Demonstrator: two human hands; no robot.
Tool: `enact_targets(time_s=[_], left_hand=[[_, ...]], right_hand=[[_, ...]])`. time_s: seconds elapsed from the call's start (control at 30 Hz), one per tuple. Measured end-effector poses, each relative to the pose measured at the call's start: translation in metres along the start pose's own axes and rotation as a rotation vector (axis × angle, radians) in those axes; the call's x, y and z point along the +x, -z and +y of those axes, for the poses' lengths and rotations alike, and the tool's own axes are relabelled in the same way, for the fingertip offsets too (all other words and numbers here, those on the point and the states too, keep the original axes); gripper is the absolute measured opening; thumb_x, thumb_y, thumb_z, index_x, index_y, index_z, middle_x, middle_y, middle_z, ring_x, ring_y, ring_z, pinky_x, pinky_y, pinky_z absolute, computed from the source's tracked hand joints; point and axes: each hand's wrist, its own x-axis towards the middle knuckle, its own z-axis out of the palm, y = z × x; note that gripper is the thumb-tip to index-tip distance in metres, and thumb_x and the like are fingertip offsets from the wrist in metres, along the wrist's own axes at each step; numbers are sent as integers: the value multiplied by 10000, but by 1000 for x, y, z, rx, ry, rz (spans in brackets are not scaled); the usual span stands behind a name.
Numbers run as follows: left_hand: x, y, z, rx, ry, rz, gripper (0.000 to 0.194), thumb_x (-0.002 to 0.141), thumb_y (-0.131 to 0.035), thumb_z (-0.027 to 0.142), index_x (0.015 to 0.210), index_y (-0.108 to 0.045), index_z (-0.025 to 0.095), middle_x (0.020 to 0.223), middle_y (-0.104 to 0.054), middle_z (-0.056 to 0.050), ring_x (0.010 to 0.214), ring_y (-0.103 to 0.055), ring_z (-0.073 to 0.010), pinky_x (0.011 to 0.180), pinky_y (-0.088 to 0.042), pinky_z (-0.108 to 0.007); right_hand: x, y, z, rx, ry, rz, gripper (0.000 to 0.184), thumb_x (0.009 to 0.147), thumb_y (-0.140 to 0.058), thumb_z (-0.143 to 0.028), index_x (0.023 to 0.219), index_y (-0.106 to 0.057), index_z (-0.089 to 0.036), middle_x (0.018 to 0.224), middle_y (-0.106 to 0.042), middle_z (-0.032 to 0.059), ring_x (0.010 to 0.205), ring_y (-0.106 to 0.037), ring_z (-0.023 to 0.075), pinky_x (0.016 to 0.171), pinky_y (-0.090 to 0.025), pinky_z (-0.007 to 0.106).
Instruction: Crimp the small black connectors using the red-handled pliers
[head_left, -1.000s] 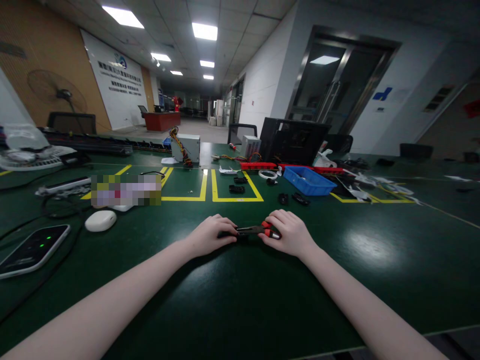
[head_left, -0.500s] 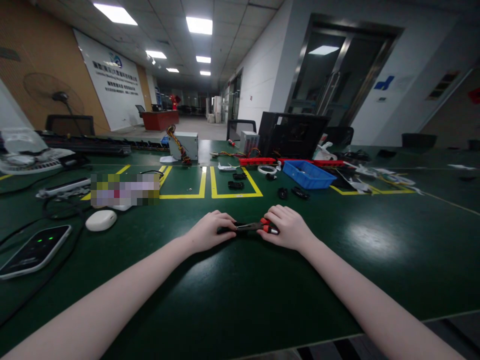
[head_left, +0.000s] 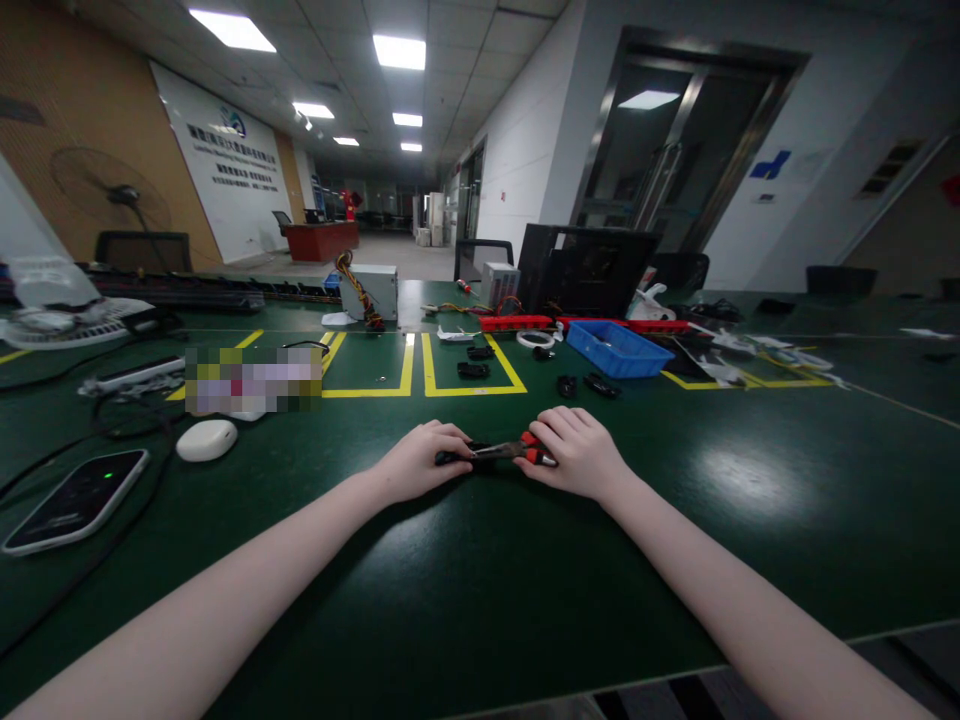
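Green and glossy, the worktop (head_left: 480,620) is running forward from its near edge, and a phone-like device (head_left: 79,500) is lying at the left beside a black cable (head_left: 127,528). Farther in, the hands are staying apart, bridged by the tool between them: the right hand (head_left: 576,455) is clamping round the red grips of the pliers (head_left: 510,450), and the left hand (head_left: 420,465) is pinching a small black part (head_left: 450,457) between thumb and fingers. The nose of the pliers is pointing leftward and reaching the left fingertips; whether it is biting on the black part cannot be told, since the fingers are covering that spot. Slipping looks like the main risk: a fingertip pinch could be letting the part twist under a pull, and with metal sitting so close, a hard squeeze could be nipping skin. Beyond, loose black pieces (head_left: 602,386) are lying in front of a blue tray (head_left: 637,365), and others are resting inside a yellow outline (head_left: 476,392), all dark enough to invite a mix-up.
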Motion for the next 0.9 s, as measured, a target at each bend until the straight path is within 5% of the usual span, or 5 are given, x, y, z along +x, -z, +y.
enact_targets(time_s=[0.9], left_hand=[[1,1,3,6,-2,8,177,886,-636,246,1053,-684,212,1114,-677,-44,988,-611,-204,909,-450,-358]], right_hand=[[-1,-3,2,154,-74,-124,312,861,-557,-466,848,-630,-163,819,-609,81,734,-535,186,635,-381,313]])
